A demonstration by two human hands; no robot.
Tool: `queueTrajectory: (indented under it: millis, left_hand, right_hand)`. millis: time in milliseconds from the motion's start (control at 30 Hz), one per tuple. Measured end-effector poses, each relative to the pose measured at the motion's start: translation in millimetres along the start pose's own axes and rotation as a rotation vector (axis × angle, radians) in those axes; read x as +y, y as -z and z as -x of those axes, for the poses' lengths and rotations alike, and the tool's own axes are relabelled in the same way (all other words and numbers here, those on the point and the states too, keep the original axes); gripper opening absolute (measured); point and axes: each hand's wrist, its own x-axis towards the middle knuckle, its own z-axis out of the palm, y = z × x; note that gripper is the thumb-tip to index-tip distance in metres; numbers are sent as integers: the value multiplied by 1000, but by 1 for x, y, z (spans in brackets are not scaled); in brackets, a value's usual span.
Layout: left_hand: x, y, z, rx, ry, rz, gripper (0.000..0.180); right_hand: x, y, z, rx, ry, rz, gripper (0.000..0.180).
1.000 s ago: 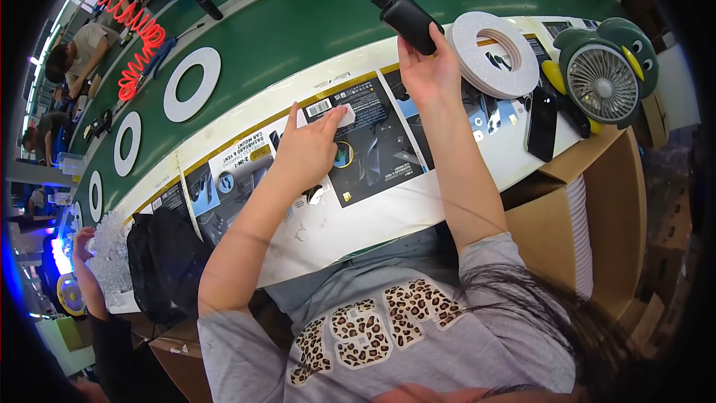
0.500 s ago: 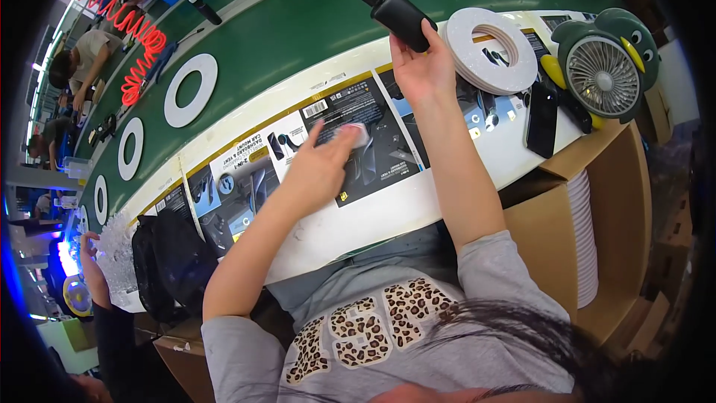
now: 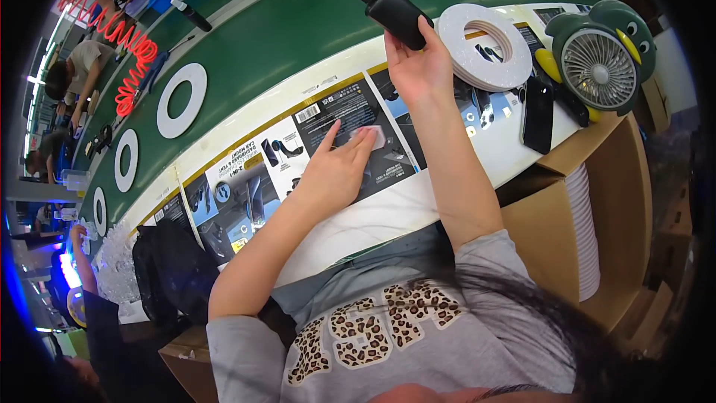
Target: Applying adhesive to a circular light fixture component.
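Note:
My right hand [image 3: 422, 69] grips a black squeeze bottle [image 3: 397, 18] near its base, raised over the work surface. The bottle's thin dark nozzle points up and to the left. Under the fingers of my left hand [image 3: 335, 172] is a small pale pinkish pad [image 3: 368, 136], perhaps a folded cloth. It lies against a dark printed packaging sheet [image 3: 344, 110] on the white worktop. A stack of white rings [image 3: 514, 63] sits just right of the bottle.
Several white rings, one of them a large ring [image 3: 162, 116], lie along the green belt [image 3: 246, 45]. To the right are a phone [image 3: 538, 116], a small green fan [image 3: 599, 67] and an open cardboard box [image 3: 541, 246]. A black bag [image 3: 168, 265] lies left; co-workers are beyond.
My left hand has slid a little right with the pad across the printed sheet. My right hand and the bottle have barely shifted. The rings on the belt have moved slightly left.

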Motion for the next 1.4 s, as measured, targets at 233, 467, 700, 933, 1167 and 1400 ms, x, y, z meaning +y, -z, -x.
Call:
queueTrajectory:
  millis: [233,467,700,933,1167,1400]
  left_hand:
    - [-31,-8,-50,44,146,-149,42]
    - [0,-5,-3,36,34,29,44]
    - [4,-21,-55,42,115,-11,45]
    - [-27,-13,-25,3,286,-58,50]
    - [-64,13,18,-81,449,-184,53]
    - [-80,8,3,-49,501,-156,51]
  right_hand:
    - [-2,-1,1,-40,-7,18,28]
    - [-3,-2,2,-55,-4,-21,28]
    - [-4,2,-4,-55,-6,7,29]
    - [-3,1,-5,-16,14,16,29]
    - [0,0,0,-3,3,34,29]
    - [0,0,-1,-19,-4,11,30]
